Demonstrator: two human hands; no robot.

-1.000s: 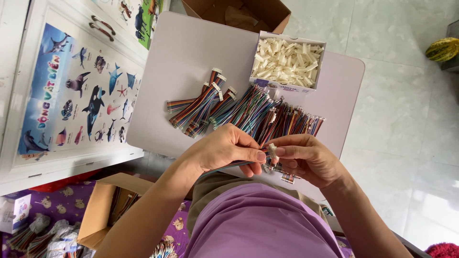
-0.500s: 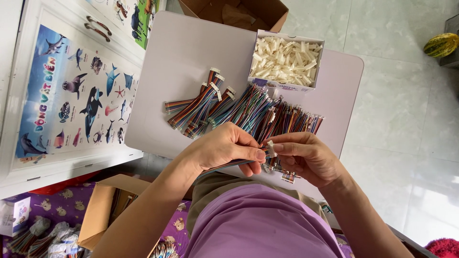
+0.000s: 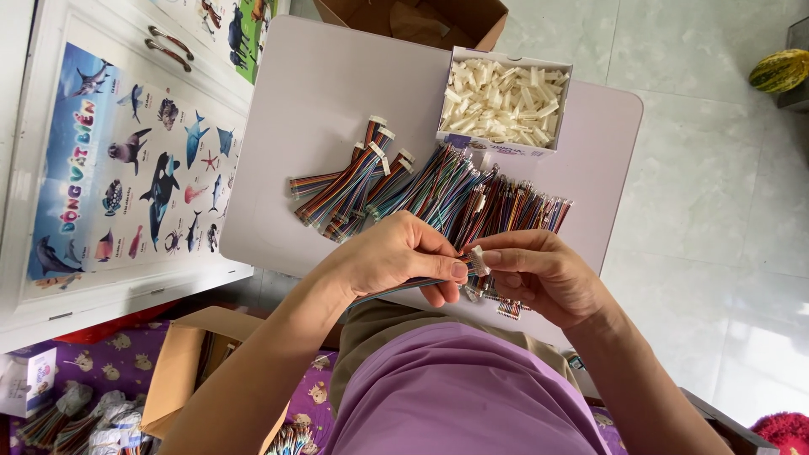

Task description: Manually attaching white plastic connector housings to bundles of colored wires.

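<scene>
The pale lilac folding table [image 3: 337, 93] sits over the person's lap, carrying everything in use. Across its middle lies a spread heap of loose multicoloured ribbon-wire bundles [image 3: 497, 202], and left of it a smaller stack of finished wire bundles with white plug ends [image 3: 354, 181]. At the far edge stands an open white cardboard box of small white plastic connector housings [image 3: 503, 99].

Just above the near edge of the table, the left hand [image 3: 392, 261] pinches one flat multicoloured wire strip [image 3: 404, 286] between thumb and fingers, closed firmly around it. The right hand [image 3: 543, 274] closes its fingertips on a small white connector housing [image 3: 478, 259] at the strip's end, the two hands touching there.

The step in hand appears to be seating the wire end in the housing. The next move likely calls for a straight, aligned push, then laying the piece on the finished stack.
</scene>
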